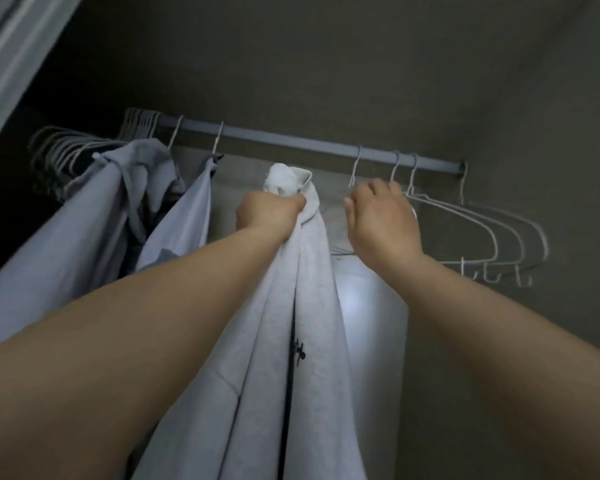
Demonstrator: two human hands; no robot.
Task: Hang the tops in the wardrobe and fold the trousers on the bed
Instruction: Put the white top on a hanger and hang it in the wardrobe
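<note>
Left hand (269,211) grips white top (284,289) (bunched); right hand (378,220) reaches hangers (482,233), fingers hidden.

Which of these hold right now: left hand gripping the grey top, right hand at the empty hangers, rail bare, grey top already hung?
1. The left hand grips the grey top bunched near its upper end. True.
2. The right hand reaches among the empty white hangers. True.
3. The rail is bare. False: garments hang at its left end and hangers at both ends.
4. The grey top is on a hanger. False: only the hand's grip holds it up.
</note>
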